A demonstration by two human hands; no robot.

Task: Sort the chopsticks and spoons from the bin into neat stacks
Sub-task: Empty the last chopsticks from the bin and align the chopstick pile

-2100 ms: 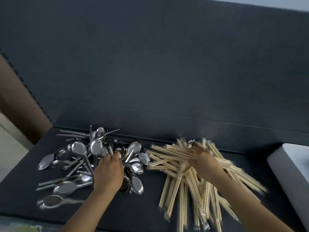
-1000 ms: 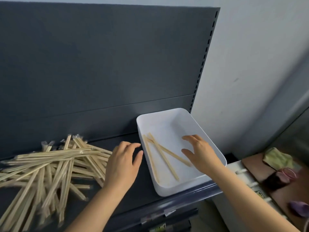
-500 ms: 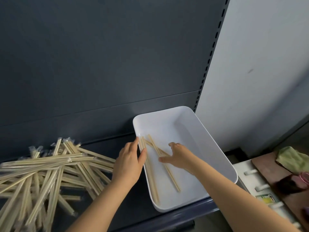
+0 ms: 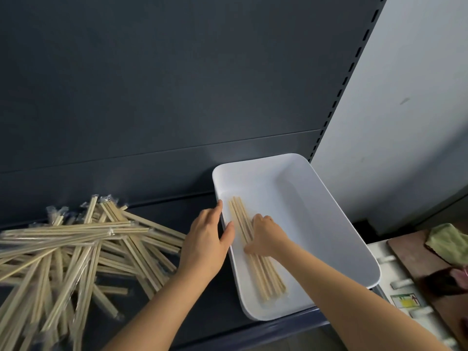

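Since 0.5 s earlier, the loose bamboo chopsticks [image 4: 268, 276] had been gathered along the left wall of the white rectangular plastic bin [image 4: 329, 224] at the dark shelf's [image 4: 222, 312] right end. They were pressed under the right hand [image 4: 264, 236], its fingers bent; whether any were pinched could not be told. The left hand [image 4: 206, 241] was laid nearly flat against the bin's left rim. Emptying the bin was judged the step in hand. Next, the bundle needed to be lifted out onto the wrapped chopstick pile [image 4: 76, 249].

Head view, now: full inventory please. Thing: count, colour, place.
Bin: one, white, right end of shelf.
Chopsticks in bin: small bundle, count unclear, tan, along its left wall.
Loose chopsticks: many, tan, wrapped, messy pile on shelf left of bin.
Shelf: one, dark grey, under bin and pile.
Cloth: one, green, far right, off the shelf.
Left hand: rests on bin's left rim.
Right hand: inside bin, presses on the bundle.
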